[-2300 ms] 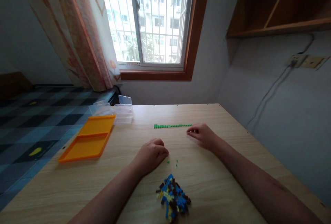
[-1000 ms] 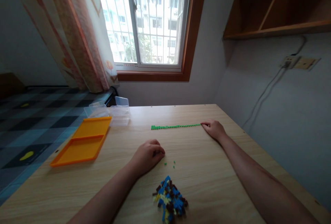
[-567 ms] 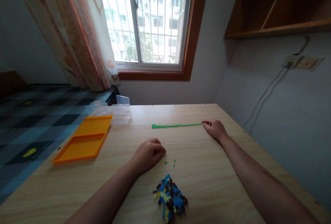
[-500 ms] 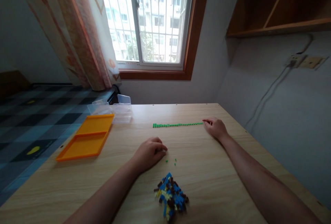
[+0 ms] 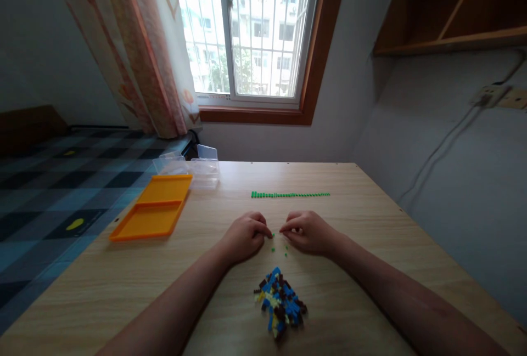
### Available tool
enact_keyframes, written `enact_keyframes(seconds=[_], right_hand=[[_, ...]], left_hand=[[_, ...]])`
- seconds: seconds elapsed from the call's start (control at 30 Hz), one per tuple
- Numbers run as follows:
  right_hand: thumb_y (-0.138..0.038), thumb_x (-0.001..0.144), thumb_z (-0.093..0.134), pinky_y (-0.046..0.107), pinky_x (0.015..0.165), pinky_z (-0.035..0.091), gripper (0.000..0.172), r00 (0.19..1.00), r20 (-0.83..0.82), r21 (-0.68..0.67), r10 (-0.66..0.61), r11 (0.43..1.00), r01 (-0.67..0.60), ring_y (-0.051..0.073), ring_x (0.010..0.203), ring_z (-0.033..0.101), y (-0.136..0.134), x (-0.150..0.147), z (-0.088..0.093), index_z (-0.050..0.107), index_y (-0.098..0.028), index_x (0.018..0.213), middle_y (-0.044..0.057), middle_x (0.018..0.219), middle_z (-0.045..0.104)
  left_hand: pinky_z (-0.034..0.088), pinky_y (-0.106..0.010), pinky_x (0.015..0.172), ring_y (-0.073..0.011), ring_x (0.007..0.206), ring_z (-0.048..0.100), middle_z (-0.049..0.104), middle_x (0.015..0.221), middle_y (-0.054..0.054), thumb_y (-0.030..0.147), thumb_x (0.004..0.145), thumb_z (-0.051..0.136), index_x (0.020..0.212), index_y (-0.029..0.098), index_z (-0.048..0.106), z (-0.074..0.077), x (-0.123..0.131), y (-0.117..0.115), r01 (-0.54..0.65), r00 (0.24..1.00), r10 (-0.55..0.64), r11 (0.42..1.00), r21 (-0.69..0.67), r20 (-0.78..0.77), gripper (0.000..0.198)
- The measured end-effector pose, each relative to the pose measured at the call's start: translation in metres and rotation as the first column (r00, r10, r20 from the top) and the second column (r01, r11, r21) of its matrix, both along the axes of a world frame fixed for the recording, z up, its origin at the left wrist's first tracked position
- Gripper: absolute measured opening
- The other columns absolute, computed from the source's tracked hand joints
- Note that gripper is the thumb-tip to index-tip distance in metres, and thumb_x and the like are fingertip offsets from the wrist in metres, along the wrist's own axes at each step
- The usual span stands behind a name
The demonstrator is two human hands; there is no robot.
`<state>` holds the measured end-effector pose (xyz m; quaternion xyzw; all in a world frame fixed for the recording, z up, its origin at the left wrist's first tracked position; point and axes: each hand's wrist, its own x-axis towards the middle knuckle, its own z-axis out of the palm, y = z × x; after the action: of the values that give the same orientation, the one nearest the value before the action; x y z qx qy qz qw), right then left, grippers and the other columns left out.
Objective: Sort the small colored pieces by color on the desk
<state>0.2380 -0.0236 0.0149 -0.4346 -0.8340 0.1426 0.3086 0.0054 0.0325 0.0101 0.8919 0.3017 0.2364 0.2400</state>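
My left hand (image 5: 249, 236) rests on the table with thumb and forefinger closed at a tiny green building brick (image 5: 273, 235). Facing it across a small gap, my right hand (image 5: 309, 233) has its fingers drawn together in a pinch; whether anything is between the tips is too small to make out. Several loose green bricks (image 5: 273, 249) lie just below the fingertips. Beyond both hands runs a long row of small green bricks (image 5: 284, 195), larger at its left end. A mixed pile of blue, brown and yellow bricks (image 5: 282, 301) sits nearer to me, between my forearms.
On the table's left stands an orange two-part tray (image 5: 146, 220). Clear plastic boxes (image 5: 205, 172) are behind it at the table's far left. A bed (image 5: 53, 191) borders the left side; a wall with a cable (image 5: 436, 142) is on the right.
My right hand has come back from the right end of the green row to beside my left hand. A green brick now shows at my left fingertips. The view has shifted slightly.
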Motion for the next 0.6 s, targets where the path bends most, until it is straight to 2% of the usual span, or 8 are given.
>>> enact_keyframes(seconds=[0.17,0.37,0.6], right_hand=[[-0.014,0.085,0.062,0.022,0.062,0.041,0.023,0.999,0.032,0.001,0.001,1.000,-0.001,0.011,0.065,0.059,-0.0002,-0.0010,-0.0011,0.080,-0.024,0.096,0.002,0.081,0.070],[-0.020,0.088,0.062,0.023,0.069,0.044,0.027,0.993,0.113,0.044,0.021,0.999,-0.026,0.013,0.073,0.064,0.0000,-0.0066,-0.0061,0.077,-0.029,0.108,0.002,0.086,0.070],[-0.018,0.083,0.066,0.023,0.069,0.043,0.012,0.988,0.153,0.053,-0.028,0.998,0.020,0.014,0.072,0.063,0.0025,-0.0031,-0.0054,0.077,-0.024,0.083,0.001,0.080,0.070]], left_hand=[[0.046,-0.030,0.084,-0.0172,0.087,0.060,0.067,0.086,-0.002,0.002,0.071,0.055,0.081,0.028,0.081,0.0016,0.0000,-0.0003,0.024,1.000,-0.024,1.000,0.009,-0.016,0.038],[0.048,-0.027,0.079,-0.0145,0.078,0.062,0.066,0.081,-0.002,0.002,0.073,0.054,0.072,0.021,0.079,0.0014,0.0006,0.0025,-0.062,0.993,0.070,0.994,-0.089,0.093,0.031],[0.048,-0.027,0.079,-0.0150,0.079,0.063,0.067,0.081,-0.003,0.001,0.072,0.053,0.071,0.019,0.077,0.0025,0.0021,0.0020,-0.078,0.993,0.084,0.995,-0.070,0.089,0.030]])
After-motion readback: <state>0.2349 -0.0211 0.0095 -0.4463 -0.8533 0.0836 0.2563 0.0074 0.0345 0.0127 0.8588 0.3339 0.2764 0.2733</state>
